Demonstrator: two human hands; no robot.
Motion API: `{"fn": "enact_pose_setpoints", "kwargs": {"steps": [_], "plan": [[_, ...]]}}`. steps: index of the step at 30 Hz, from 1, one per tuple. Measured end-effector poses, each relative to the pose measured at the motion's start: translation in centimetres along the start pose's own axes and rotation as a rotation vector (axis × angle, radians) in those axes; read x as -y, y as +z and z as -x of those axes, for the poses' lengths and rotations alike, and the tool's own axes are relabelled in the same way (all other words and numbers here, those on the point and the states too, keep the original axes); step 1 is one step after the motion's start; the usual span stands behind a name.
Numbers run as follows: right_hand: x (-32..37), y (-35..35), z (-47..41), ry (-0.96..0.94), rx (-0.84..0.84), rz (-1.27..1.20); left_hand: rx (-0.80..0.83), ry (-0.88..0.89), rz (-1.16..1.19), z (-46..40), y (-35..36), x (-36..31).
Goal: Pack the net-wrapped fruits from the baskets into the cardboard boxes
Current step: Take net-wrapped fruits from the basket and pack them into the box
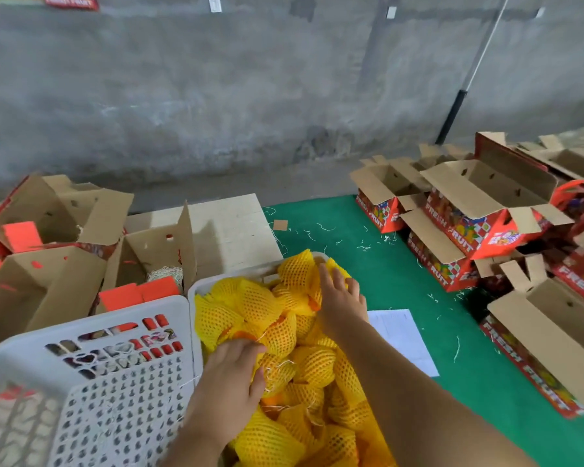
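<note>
A white plastic basket (193,291) holds several fruits in yellow foam net (250,305). My left hand (231,382) lies on the pile near its middle, fingers curled round one net-wrapped fruit (277,369). My right hand (343,298) reaches to the far side of the basket and grips another net-wrapped fruit (300,271) there. Open cardboard boxes (149,254) stand to the left of the basket; one holds straw padding at its bottom.
An empty white perforated basket (91,382) sits at the near left. Stacked open "FRESH FRUIT" boxes (479,210) crowd the right side of the green mat (351,237). A white sheet of paper (402,335) lies on the mat beside my right arm. A grey wall stands behind.
</note>
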State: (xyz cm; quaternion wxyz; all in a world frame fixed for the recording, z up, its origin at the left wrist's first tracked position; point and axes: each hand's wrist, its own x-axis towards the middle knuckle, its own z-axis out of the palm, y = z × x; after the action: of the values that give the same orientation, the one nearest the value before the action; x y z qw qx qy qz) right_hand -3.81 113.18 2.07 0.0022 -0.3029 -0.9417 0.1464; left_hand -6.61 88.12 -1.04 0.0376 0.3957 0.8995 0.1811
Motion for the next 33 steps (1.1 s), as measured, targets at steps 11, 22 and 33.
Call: {"fn": "enact_pose_setpoints", "kwargs": {"steps": [11,22,33], "plan": [[-1.1,1.4,-2.7,-0.06,-0.036,0.405,-0.096,-0.048,0.142,-0.1,-0.1,0.0],[-0.3,1.5,-2.7,-0.214,-0.124,0.56,-0.155,-0.091,0.231,-0.1,-0.4,0.1],[-3.0,0.7,0.3,-0.081,-0.302,-0.394,-0.167,-0.124,0.319,-0.3,-0.3,0.5]]}}
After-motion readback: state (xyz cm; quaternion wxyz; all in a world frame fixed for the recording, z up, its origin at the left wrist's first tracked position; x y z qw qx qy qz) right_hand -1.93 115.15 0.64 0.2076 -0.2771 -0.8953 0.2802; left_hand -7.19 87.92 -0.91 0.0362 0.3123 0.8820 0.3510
